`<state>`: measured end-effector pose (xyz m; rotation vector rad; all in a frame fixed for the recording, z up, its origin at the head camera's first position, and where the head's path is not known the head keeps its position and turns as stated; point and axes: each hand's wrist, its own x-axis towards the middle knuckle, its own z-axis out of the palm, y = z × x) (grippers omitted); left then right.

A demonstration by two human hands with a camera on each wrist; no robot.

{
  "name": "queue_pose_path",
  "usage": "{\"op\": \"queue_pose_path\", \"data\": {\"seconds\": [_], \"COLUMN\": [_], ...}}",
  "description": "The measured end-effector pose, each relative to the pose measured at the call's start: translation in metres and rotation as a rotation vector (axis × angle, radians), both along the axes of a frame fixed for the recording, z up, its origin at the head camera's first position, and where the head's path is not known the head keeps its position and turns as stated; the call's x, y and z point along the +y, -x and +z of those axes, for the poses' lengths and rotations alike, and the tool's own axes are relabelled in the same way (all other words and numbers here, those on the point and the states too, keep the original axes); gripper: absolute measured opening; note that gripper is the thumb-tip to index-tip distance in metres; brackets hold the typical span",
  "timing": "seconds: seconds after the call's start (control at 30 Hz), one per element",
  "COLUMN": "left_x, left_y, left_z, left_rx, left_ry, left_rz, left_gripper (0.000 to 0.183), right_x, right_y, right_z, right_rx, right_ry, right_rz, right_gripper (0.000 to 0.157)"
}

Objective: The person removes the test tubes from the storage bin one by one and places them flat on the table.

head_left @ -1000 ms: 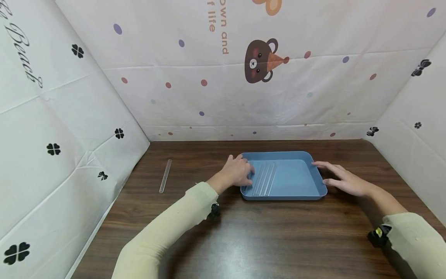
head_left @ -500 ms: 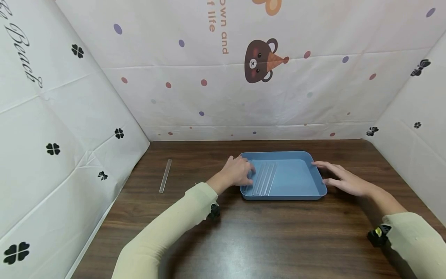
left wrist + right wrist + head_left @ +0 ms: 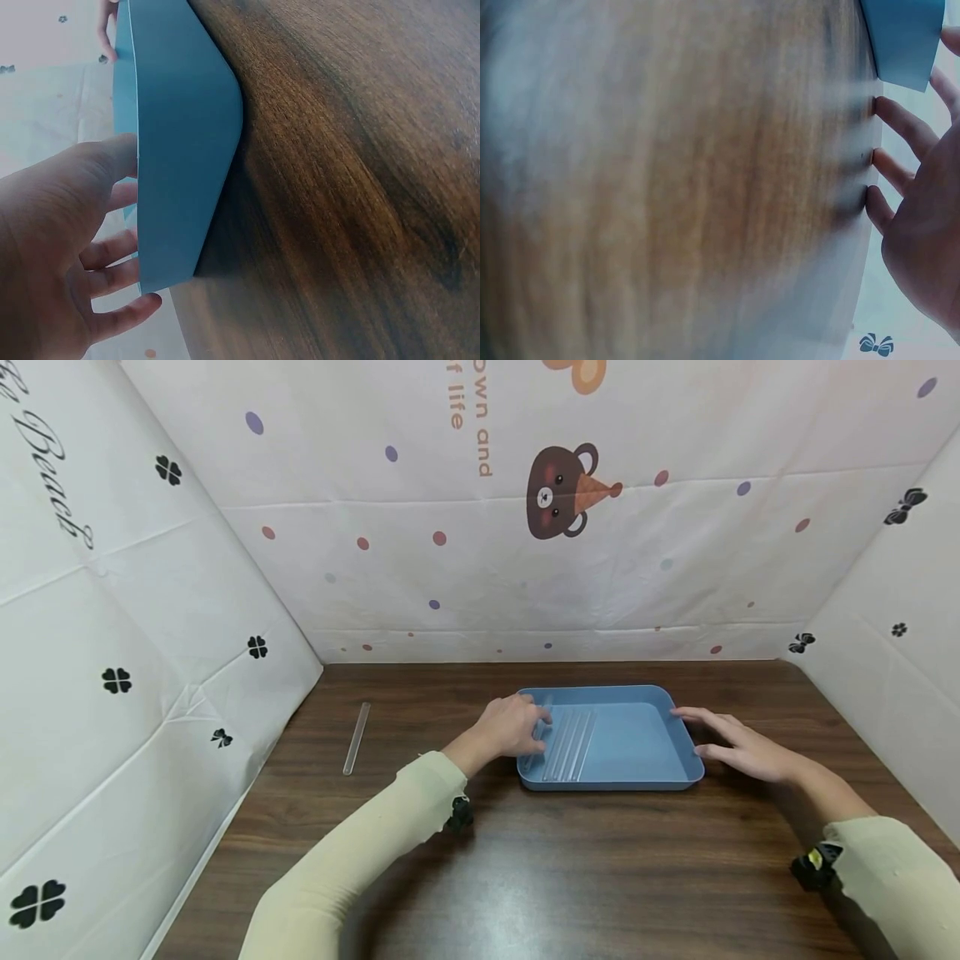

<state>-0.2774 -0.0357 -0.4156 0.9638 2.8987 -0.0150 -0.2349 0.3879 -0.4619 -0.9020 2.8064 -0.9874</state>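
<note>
Two pale green sleeves [image 3: 352, 868] came in over the near edge of the bench [image 3: 570, 877], each with a dark device [image 3: 460, 814] strapped at the wrist. Beyond them, well back toward the bench's far edge and right of its middle, lay a shallow blue tray [image 3: 637, 743]. The left hand [image 3: 510, 727] reached across the tray's left edge, its thumb and forefinger over the rim and its other fingers spread apart; a clear rod [image 3: 549, 701] slanted just behind the fingertips, though whether they gripped it could not be told. The right hand [image 3: 738, 752] stood at the tray's right edge, fingers wide, the forefinger near the far right corner and the thumb nearer along the same side. Inside the tray, close to its left end, several clear rods [image 3: 570, 745] lay side by side, running from the near edge toward the far one. A lone clear rod [image 3: 356, 739] lay on the bench well left of the tray, toward the far left corner. Behind the bench's far edge hung a white cloth [image 3: 375, 585] printed with dots and a bear.
</note>
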Motion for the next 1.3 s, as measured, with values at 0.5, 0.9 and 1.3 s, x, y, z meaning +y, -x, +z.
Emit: {"op": "queue_pose_path", "data": {"seconds": [0.5,0.9,1.3], "left_x": [0.001,0.0,-0.004], "left_y": [-0.002,-0.001,-0.003], "left_z": [0.005,0.02,0.027], "left_rx": [0.037,0.045,0.03], "left_ry": [-0.071,-0.117,-0.15], "left_rz": [-0.008,-0.011,-0.005], "left_gripper": [0.048,0.047,0.046], "right_x": [-0.002,-0.001,0.002], "right_y": [-0.001,-0.002,0.001], "right_z": [0.0,0.001,-0.005], "right_rx": [-0.007,0.008,0.025], "right_ry": [-0.005,-0.011,-0.019], "right_rz": [0.002,-0.014,-0.013], "right_gripper": [0.06,0.06,0.063]}}
